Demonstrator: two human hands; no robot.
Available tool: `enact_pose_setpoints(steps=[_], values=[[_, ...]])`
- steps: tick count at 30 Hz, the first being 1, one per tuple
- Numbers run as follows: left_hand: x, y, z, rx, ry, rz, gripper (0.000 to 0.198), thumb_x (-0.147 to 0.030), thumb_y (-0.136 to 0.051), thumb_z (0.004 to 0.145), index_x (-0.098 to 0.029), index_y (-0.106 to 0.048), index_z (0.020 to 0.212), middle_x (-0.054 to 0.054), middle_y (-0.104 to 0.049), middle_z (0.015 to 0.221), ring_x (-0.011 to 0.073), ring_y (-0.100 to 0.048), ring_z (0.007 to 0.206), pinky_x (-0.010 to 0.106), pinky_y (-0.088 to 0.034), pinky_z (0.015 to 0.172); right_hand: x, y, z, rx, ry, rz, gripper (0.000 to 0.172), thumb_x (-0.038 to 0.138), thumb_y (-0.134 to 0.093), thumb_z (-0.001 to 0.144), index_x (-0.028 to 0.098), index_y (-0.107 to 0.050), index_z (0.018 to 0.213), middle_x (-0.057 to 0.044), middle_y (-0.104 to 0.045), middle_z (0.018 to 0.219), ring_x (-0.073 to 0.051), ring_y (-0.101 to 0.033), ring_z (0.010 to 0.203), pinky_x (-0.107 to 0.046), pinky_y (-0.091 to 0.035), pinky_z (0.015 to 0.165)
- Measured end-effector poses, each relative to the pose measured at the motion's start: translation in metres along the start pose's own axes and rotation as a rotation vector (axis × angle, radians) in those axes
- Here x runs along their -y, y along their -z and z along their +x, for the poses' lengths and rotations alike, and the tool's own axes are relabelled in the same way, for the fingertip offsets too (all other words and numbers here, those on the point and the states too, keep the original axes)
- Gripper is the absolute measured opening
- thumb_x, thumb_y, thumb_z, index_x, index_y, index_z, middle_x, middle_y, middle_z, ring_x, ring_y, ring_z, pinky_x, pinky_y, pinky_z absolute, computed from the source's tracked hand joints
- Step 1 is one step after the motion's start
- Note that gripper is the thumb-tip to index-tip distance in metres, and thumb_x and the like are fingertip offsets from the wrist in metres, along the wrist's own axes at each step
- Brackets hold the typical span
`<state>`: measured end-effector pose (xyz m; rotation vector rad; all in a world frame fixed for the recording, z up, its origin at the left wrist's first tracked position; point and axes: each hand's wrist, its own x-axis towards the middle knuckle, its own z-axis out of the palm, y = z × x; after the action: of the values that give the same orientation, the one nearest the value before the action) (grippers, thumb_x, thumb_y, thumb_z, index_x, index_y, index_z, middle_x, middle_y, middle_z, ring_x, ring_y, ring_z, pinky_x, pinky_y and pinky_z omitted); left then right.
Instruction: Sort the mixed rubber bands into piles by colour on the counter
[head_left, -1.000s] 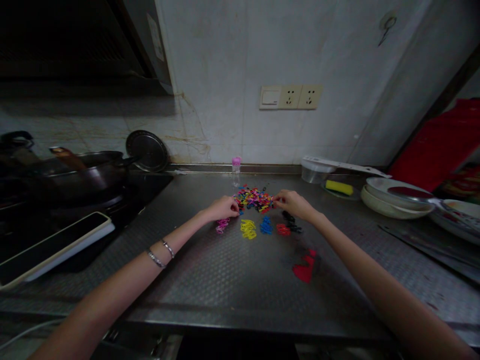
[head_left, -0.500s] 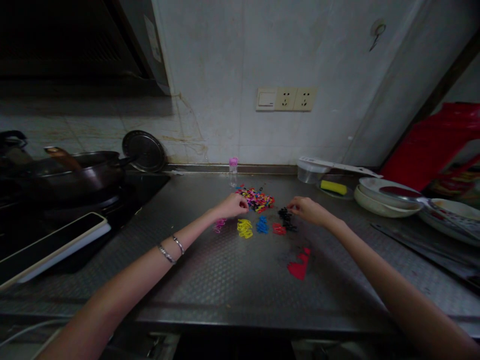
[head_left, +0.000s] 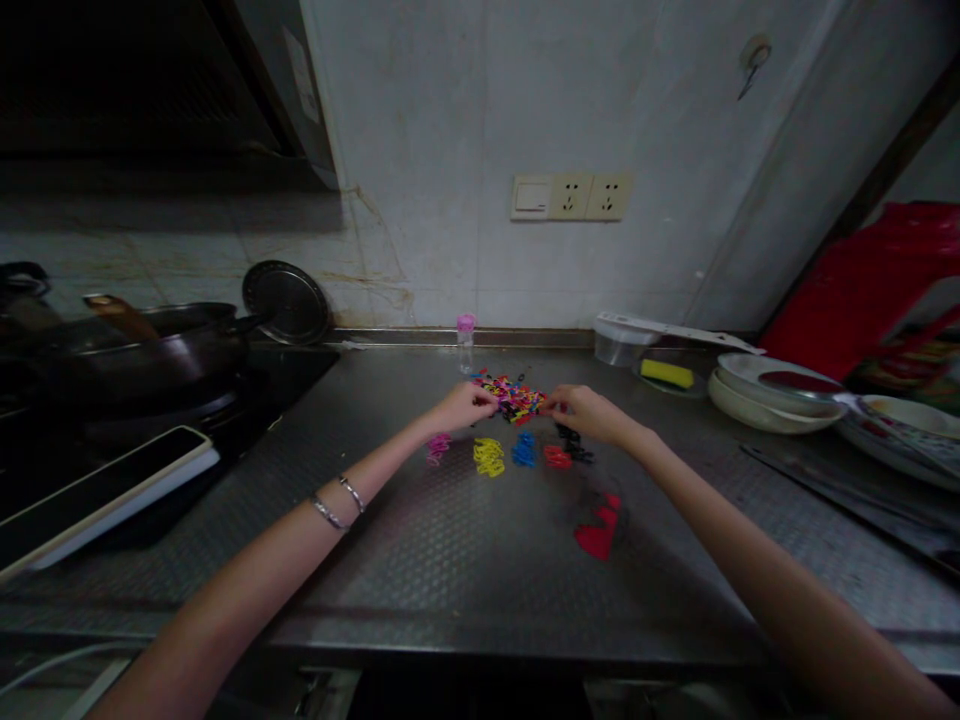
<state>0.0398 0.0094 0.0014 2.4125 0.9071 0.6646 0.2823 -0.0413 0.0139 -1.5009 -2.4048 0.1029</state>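
A mixed pile of small coloured loops (head_left: 511, 396), which look like mini rubber bands, lies on the metal counter. My left hand (head_left: 466, 406) is at the pile's left edge, fingertips pinched together. At its right edge is my right hand (head_left: 589, 412), fingers closed too; what either pinch holds is too small to make out. In a row nearer me lie single-colour heaps: pink loops (head_left: 439, 448), yellow loops (head_left: 489, 457), blue loops (head_left: 523, 450), red loops (head_left: 556, 457) and black loops (head_left: 577, 446). My right hand partly covers the black heap.
Behind the pile stands a small clear bottle with a pink cap (head_left: 466, 325). A red cut-out piece (head_left: 598, 535) lies at front right. Bowls (head_left: 772, 405), a yellow sponge (head_left: 667, 374) and a plastic ladle (head_left: 626, 340) are right; a pan (head_left: 161, 350) sits left.
My right hand has moved left from the black heap to the right edge of the mixed pile. My left hand has stayed almost in place beside the pile.
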Motion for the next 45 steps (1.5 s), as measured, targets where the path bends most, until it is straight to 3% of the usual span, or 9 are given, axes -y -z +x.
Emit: enact_pose_setpoints(steps=[6,11,15,22,31,37,45], values=[[0.031,0.029,-0.012,-0.107,0.165,-0.053,0.024,-0.025,-0.055,0.071,-0.009,-0.069,0.082,0.006,-0.068,0.074,0.0123,-0.057,0.064,0.022,-0.042,0.062,0.034,-0.017,0.027,0.049,0.097,0.003,0.021,0.020,-0.050,0.077,0.020,-0.067,0.090,-0.004,-0.066,0.092,-0.016,-0.059,0.083,-0.021,-0.041,0.072],[0.043,0.031,-0.017,-0.024,0.152,-0.038,0.023,-0.024,-0.056,0.069,-0.009,-0.070,0.077,0.005,-0.067,0.069,0.0119,-0.055,0.061,0.022,-0.041,0.060,0.062,-0.036,0.052,0.056,0.154,-0.069,0.019,0.026,-0.051,0.078,0.020,-0.067,0.088,-0.005,-0.067,0.092,-0.017,-0.059,0.087,-0.022,-0.041,0.073],[0.046,0.034,-0.020,-0.049,0.172,-0.011,0.023,-0.023,-0.054,0.068,-0.009,-0.070,0.078,0.005,-0.068,0.071,0.0123,-0.056,0.064,0.021,-0.042,0.063,0.077,-0.049,0.064,0.069,0.088,-0.125,0.023,0.038,-0.054,0.078,0.021,-0.067,0.086,-0.006,-0.067,0.089,-0.019,-0.060,0.087,-0.023,-0.042,0.071],[0.053,0.042,-0.028,-0.067,0.225,0.065,0.026,-0.022,-0.053,0.066,-0.008,-0.071,0.078,0.006,-0.068,0.072,0.0136,-0.057,0.065,0.022,-0.042,0.064,0.087,-0.051,0.066,0.075,0.049,-0.194,0.023,0.028,-0.046,0.082,0.021,-0.067,0.089,-0.006,-0.067,0.094,-0.019,-0.059,0.092,-0.023,-0.042,0.074],[0.053,0.040,-0.031,0.046,0.217,0.106,0.024,-0.020,-0.055,0.064,-0.010,-0.071,0.080,0.003,-0.066,0.067,0.0114,-0.054,0.061,0.020,-0.038,0.057,0.075,-0.029,0.056,0.009,0.041,-0.073,0.019,0.025,-0.049,0.079,0.021,-0.067,0.085,-0.003,-0.067,0.089,-0.015,-0.059,0.079,-0.020,-0.039,0.064],[0.058,0.034,-0.030,0.031,0.199,0.170,0.021,-0.020,-0.056,0.064,-0.012,-0.070,0.078,0.001,-0.064,0.063,0.0094,-0.051,0.056,0.018,-0.034,0.053,0.045,-0.013,0.031,0.001,0.064,0.046,0.017,0.023,-0.050,0.076,0.017,-0.067,0.079,-0.004,-0.066,0.078,-0.012,-0.057,0.067,-0.019,-0.037,0.059],[0.060,0.034,-0.029,-0.044,0.180,0.155,0.022,-0.024,-0.054,0.068,-0.012,-0.070,0.076,0.003,-0.066,0.068,0.0113,-0.054,0.060,0.020,-0.037,0.058,0.022,-0.018,0.007,0.086,0.101,0.075,0.021,0.025,-0.052,0.076,0.019,-0.068,0.086,-0.004,-0.067,0.080,-0.013,-0.058,0.070,-0.020,-0.039,0.062]])
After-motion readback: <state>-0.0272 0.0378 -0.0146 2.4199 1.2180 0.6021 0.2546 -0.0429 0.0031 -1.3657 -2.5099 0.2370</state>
